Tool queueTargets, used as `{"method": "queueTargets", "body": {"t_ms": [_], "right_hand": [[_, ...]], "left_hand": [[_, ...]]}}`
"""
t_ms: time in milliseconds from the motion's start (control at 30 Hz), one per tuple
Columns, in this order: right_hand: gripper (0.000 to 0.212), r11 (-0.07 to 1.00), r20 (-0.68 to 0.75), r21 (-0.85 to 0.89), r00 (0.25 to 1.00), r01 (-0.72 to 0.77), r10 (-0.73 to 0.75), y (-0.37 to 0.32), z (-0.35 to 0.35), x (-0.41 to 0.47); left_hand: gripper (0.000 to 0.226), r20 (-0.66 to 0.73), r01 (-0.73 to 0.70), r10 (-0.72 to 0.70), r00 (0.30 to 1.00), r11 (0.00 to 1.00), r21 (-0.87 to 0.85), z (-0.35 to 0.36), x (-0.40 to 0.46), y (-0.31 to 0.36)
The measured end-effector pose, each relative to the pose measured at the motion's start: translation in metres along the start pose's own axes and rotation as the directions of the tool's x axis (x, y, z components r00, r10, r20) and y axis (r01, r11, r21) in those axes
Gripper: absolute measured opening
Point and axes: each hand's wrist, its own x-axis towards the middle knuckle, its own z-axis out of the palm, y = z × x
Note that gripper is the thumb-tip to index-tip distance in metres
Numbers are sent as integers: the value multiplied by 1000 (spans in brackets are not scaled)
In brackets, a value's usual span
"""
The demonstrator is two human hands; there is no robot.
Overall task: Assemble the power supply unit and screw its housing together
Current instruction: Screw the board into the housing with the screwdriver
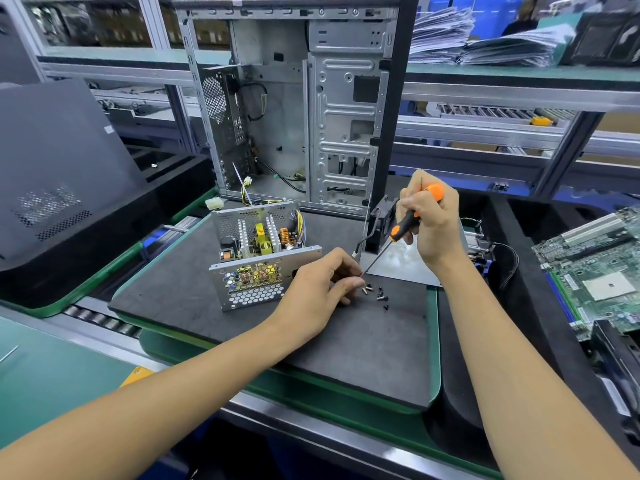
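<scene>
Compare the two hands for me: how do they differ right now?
The right hand is raised and grips the screwdriver; the left hand lies low on the foam mat, fingertips at the screwdriver's tip beside the loose screws. Both work to the right of the open power supply.

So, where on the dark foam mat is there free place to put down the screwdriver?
The dark foam mat is bare along its near edge, between the two forearms, and at its near right part below the loose screws. Bare too: the strip left of the power supply unit. It is crowded around the screws, where the left hand and the screwdriver tip meet.
</scene>
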Motion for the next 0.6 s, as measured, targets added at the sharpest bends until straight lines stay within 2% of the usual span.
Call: {"method": "queueTargets", "body": {"t_ms": [267,433,600], "right_hand": [[18,1000,25,7,1000,6,-6,5,2,2],[17,999,35,30,999,29,-30,7,8,2],[15,999,23,36,999,32,-33,4,10,2]], "left_hand": [[15,9,-22,22,1000,1000,3,-1,-1,2],[17,32,-66,64,997,993,94,-3,-1,2],[26,-34,-81,84,996,992,94,-3,-4,3]]}}
